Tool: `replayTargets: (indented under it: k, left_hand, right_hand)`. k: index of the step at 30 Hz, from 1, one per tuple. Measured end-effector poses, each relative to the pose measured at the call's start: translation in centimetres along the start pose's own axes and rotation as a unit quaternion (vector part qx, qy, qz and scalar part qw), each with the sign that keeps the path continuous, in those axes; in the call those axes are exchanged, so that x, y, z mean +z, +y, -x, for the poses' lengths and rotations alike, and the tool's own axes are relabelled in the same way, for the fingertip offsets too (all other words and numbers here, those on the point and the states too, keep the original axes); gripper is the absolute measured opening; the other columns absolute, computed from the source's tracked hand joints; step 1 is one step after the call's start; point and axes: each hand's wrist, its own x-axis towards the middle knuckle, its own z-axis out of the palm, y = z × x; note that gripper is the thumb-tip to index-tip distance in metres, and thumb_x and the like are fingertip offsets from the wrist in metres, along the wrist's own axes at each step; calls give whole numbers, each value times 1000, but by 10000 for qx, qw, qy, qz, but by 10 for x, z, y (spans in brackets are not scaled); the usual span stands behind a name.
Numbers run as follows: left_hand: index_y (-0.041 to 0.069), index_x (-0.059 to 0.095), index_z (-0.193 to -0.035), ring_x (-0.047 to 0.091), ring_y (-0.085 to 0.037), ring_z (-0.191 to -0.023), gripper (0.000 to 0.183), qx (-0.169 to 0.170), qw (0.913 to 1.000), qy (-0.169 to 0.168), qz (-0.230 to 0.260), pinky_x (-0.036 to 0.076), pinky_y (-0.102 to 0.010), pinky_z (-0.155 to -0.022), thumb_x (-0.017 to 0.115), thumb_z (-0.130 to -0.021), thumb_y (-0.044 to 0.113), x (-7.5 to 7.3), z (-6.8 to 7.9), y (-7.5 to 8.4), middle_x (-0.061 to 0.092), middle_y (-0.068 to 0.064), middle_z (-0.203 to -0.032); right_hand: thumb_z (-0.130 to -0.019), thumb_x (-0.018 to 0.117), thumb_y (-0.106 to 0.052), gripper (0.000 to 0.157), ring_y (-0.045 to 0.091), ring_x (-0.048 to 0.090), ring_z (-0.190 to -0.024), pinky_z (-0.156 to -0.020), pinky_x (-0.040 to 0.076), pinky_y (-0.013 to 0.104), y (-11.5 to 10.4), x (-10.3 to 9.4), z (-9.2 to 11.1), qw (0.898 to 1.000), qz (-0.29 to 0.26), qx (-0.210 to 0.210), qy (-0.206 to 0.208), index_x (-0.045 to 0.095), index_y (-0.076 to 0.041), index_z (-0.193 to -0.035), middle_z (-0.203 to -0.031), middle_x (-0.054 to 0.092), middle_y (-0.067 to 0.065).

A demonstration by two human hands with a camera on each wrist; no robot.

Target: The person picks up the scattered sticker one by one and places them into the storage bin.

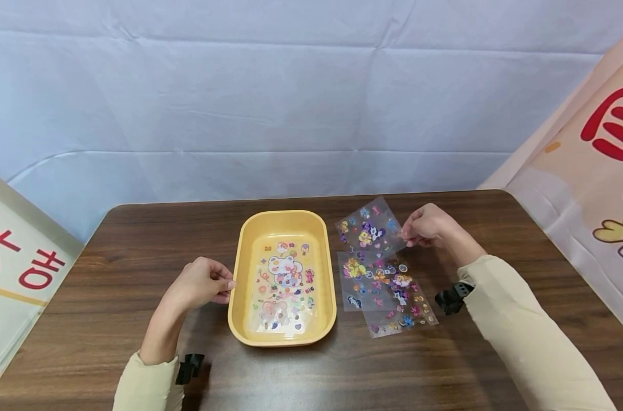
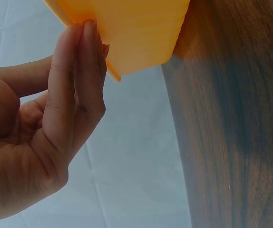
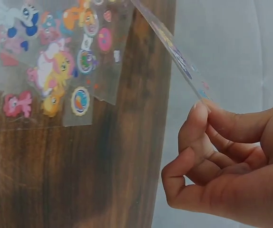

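A yellow tray stands on the table, with clear sticker sheets lying flat inside it. My left hand pinches the tray's left rim between thumb and fingers; the left wrist view shows the fingertips at the tray wall. To the right of the tray, my right hand pinches the corner of one transparent sticker sheet, held tilted above the others. In the right wrist view thumb and index finger meet on that sheet's edge. Beneath it, more pony sticker sheets overlap on the table.
The dark wood table ends at a back edge in front of a pale cloth backdrop. Printed banners hang at the left and right. Black wrist devices sit on both forearms.
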Motion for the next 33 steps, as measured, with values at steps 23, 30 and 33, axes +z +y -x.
replayTargets:
  k: [23,30,33]
  left_hand:
    - [-10,62,-88,64,-18,-62,9,53,10000,-12,-37,57,-34,-61,57,-87,-2,0,0,-2,61,-11,-74]
    - [-10,62,-88,64,-18,-62,9,38,10000,4,-11,57,-34,-62,57,-87,-3,0,0,-1,61,-11,-74]
    - [-10,62,-88,64,-18,-62,9,25,10000,9,-28,57,-34,-62,57,-87,-3,0,0,0,60,-12,-74]
  right_hand:
    - [-90,51,3,14,14,58,-60,-48,45,23,-27,-16,22,9993,-131,-345,12,54,15,-96,-70,61,7]
    - [-89,54,1,16,13,59,-59,-48,48,23,-32,-24,26,9990,-157,-417,82,54,15,-97,-69,61,6]
    - [-89,54,2,16,13,58,-60,-48,47,23,-34,-26,27,9982,-324,-490,93,53,16,-97,-70,60,5]
